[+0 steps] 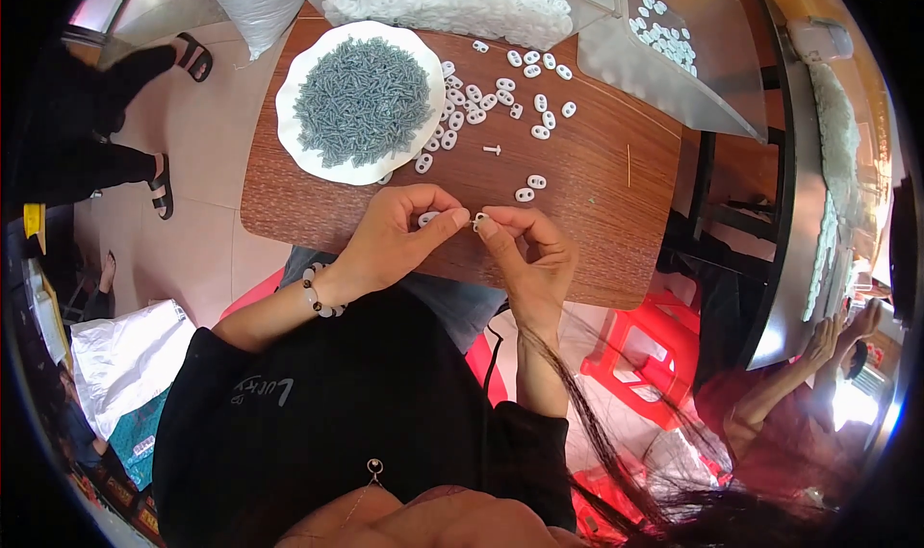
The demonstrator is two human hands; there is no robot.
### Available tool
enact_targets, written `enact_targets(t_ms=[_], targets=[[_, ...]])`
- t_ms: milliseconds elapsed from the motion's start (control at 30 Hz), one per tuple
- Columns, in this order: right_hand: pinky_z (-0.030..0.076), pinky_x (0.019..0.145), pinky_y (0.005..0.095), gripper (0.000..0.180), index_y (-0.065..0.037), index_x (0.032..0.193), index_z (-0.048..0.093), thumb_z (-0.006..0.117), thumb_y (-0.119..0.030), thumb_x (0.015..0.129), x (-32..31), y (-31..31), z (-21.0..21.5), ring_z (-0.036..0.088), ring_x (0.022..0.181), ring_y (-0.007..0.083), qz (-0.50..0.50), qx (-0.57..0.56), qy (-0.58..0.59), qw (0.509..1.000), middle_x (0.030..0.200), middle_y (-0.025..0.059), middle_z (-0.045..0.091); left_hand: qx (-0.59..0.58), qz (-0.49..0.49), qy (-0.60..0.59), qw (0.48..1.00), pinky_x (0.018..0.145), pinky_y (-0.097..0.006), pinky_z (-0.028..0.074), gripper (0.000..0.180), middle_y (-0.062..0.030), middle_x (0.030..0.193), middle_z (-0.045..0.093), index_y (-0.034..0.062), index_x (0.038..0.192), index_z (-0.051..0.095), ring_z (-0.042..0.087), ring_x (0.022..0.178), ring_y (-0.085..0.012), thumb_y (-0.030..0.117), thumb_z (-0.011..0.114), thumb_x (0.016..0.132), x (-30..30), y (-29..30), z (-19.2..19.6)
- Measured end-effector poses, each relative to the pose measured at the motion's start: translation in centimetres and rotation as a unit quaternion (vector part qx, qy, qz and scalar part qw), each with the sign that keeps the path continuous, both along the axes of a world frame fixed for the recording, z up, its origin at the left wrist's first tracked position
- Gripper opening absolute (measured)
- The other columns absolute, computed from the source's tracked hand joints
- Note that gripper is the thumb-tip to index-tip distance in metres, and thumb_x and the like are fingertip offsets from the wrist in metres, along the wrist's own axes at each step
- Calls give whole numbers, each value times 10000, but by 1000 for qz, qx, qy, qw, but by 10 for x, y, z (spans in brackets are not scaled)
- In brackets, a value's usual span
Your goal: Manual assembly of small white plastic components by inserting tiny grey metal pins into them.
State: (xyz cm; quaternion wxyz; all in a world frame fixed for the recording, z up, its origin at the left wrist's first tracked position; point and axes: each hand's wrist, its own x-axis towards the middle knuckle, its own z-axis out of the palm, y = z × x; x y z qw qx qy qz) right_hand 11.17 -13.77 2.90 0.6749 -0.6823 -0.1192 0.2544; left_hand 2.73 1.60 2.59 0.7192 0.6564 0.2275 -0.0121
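Beyond both hands [472, 235], screw-filled plate [294, 134], scattered white pieces [505, 96].

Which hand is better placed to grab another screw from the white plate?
Left, probably. The left hand sits on the same side as the white plate of grey screws. The right hand pinches a small white piece and lies farther off.

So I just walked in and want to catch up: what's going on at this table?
A person sits at a small wooden table, pinching a small white plastic piece between the left hand and right hand near the table's front edge. More white pieces lie scattered further up. A white plate heaped with grey screws stands on the left, and one loose screw lies mid-table.
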Motion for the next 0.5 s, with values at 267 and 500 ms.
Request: enact_targets(t_ms=[267,500], targets=[[453,701,185,126,7,940,691,721,-18,821,1,-2,-1,591,750,56,11,-27,-21,999,815,12,661,-19,3,7,1000,538,-197,341,186,60,694,548,-4,894,661,416,637,-6,180,643,910,0,0,3],[455,698,190,126,18,935,692,721,-7,815,0,-1,-1,585,739,56,11,-26,-26,999,813,15,660,-24,2,9,1000,540,-196,343,186,60,700,553,-5,896,659,419,641,-3,181,645,910,0,-1,0]])
